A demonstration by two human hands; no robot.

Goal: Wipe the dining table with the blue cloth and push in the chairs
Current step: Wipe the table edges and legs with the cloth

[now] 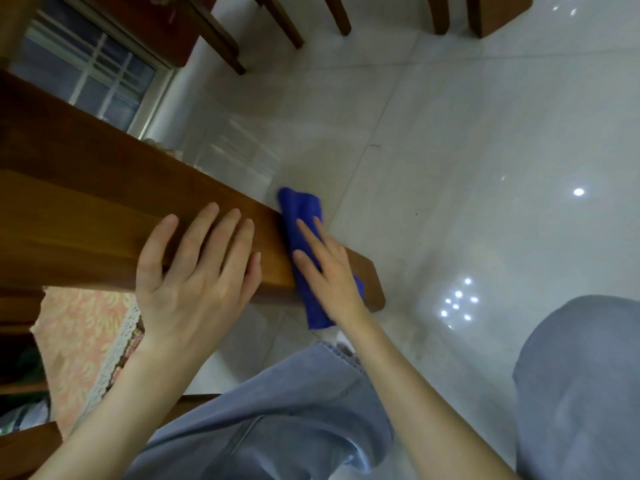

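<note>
A blue cloth (pixel 302 206) is draped over the right end of a brown wooden chair top rail (pixel 86 202). The rail runs from the left edge towards the lower right. My right hand (pixel 332 271) presses flat on the cloth with fingers spread, holding it against the rail. My left hand (pixel 194 271) lies flat on the rail just left of the cloth, fingers apart and palm over the near edge. The dining table top is out of view.
A floral seat cushion (pixel 83 327) shows under the rail at lower left. Other wooden chair legs (pixel 228 46) and a thick wooden leg (pixel 498 12) stand at the top on the glossy white tile floor (pixel 450 150). My jeans-clad legs (pixel 277 427) fill the bottom.
</note>
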